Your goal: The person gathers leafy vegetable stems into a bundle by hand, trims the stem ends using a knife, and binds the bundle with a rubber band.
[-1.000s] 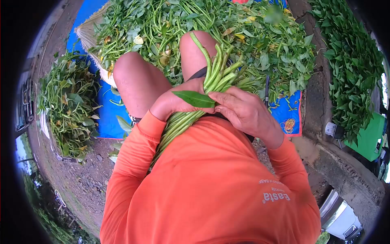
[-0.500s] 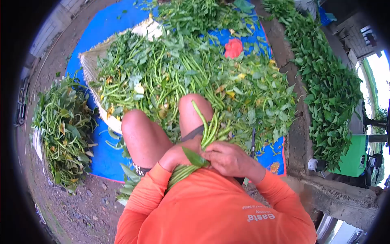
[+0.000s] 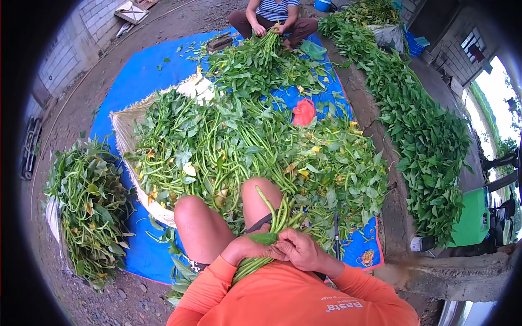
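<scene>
A bundle of long green stems (image 3: pixel 253 266), which looks like water spinach, lies across my lap. My left hand (image 3: pixel 247 249) is wrapped round it, with the cut stem ends (image 3: pixel 280 217) sticking up past my knees. A single leaf (image 3: pixel 264 238) lies over the left fingers. My right hand (image 3: pixel 302 251) touches the bundle beside the left one, its thumb and fingers pinched together. What the pinch holds is too small to make out. In front of my knees spreads a big heap of leafy stems (image 3: pixel 217 136), partly on a pale woven sack (image 3: pixel 126 130).
A blue tarp (image 3: pixel 141 65) lies under the heap. A red plastic bag (image 3: pixel 304 113), a dark knife-like tool (image 3: pixel 337 233) and rubber bands (image 3: pixel 368 257) lie on it. Opposite sits a person (image 3: pixel 274 16) holding greens. A leafy pile (image 3: pixel 89 206) stands left; bundled greens (image 3: pixel 418 141) line the right.
My view has tilted up, bringing the person opposite into sight. My hands stay on the bundle, the right one pinched close against the left; the leaf now lies flatter.
</scene>
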Tool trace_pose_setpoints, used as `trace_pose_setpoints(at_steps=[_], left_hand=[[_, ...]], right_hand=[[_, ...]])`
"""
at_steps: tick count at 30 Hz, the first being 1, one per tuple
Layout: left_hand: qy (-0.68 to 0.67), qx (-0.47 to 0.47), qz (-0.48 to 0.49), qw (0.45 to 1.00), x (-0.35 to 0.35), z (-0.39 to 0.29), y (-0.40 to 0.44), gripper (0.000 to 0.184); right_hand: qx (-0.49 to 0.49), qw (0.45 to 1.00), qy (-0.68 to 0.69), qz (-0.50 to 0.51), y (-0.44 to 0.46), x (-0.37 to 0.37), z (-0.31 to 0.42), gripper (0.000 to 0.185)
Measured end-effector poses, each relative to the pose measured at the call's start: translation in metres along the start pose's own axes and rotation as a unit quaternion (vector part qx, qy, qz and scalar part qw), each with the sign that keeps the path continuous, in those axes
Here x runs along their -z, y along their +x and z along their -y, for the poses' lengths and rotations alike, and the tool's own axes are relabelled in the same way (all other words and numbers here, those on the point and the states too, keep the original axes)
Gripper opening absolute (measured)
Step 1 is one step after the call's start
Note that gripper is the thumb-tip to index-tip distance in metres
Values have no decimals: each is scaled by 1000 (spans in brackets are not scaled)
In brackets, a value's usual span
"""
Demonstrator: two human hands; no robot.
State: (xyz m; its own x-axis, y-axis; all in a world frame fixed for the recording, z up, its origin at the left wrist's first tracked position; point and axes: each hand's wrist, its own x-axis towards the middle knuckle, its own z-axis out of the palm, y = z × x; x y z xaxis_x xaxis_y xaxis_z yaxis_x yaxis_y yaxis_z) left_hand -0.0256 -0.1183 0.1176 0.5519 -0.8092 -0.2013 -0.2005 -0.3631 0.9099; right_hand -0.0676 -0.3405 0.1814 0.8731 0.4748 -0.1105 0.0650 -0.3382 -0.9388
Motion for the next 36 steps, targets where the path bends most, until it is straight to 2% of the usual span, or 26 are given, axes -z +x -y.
trace_pose_setpoints(at_steps=[2, 5, 7, 8, 9, 10, 11, 12, 13, 15, 16, 18, 19, 22, 25, 26, 29, 32, 36], left_hand=[[-230, 89, 23, 969, 9, -32, 0, 108], [-90, 210, -34, 973, 10, -46, -8, 129], [-104, 219, -46, 969, 4, -40, -7, 124], [-111, 224, -52, 967, 0, -37, -7, 121], [-98, 229, -50, 967, 0, -39, -7, 121], [-83, 235, -46, 967, 2, -42, -5, 121], [-70, 243, -38, 967, 4, -47, -5, 121], [-45, 231, -39, 971, 10, -60, -8, 134], [-51, 224, -49, 972, 2, -49, -5, 129], [-62, 222, -52, 972, 5, -53, -5, 127], [-43, 238, -59, 969, 5, -57, -6, 114], [-71, 308, -21, 949, 13, -73, -5, 113], [-39, 250, -77, 964, -4, -52, -8, 110], [-46, 252, -88, 963, -6, -52, -8, 110], [-22, 270, -70, 960, -5, -55, -7, 111], [-18, 269, -70, 960, -5, -53, -7, 112], [-4, 262, -68, 963, -8, -49, -6, 113], [-2, 270, -49, 962, -6, -54, -3, 116], [-11, 265, -70, 962, -7, -55, -7, 121]], right_hand=[[-31, 993, 110, 6, 1, 4, -8, 11], [-54, 962, 266, -36, 4, 20, -12, 16], [-41, 971, 221, -76, 11, 59, -7, 16], [-81, 976, 149, -134, 14, 79, -14, 15], [5, 944, -223, -242, 21, 97, 4, 18], [63, 904, -348, -240, 28, 105, 17, 20], [119, 839, -468, -253, 34, 114, 29, 23], [144, 900, -366, -187, 38, 115, 30, 24], [154, 949, -250, -115, 35, 110, 28, 25], [132, 963, -225, 67, 35, 90, 37, 15], [151, 949, -270, 66, 43, 85, 35, 17], [182, 928, -321, 56, 38, 72, 25, 18], [223, 911, -347, 25, 46, 72, 20, 19], [223, 906, -359, 24, 41, 70, 8, 22], [192, 900, -383, 82, 33, 75, 6, 28], [175, 905, -377, 87, 32, 77, 7, 37], [94, 935, -330, 93, 40, 75, 22, 41], [67, 886, -423, 178, 51, 74, 32, 42], [211, 856, -462, 91, 55, 72, 26, 30]])
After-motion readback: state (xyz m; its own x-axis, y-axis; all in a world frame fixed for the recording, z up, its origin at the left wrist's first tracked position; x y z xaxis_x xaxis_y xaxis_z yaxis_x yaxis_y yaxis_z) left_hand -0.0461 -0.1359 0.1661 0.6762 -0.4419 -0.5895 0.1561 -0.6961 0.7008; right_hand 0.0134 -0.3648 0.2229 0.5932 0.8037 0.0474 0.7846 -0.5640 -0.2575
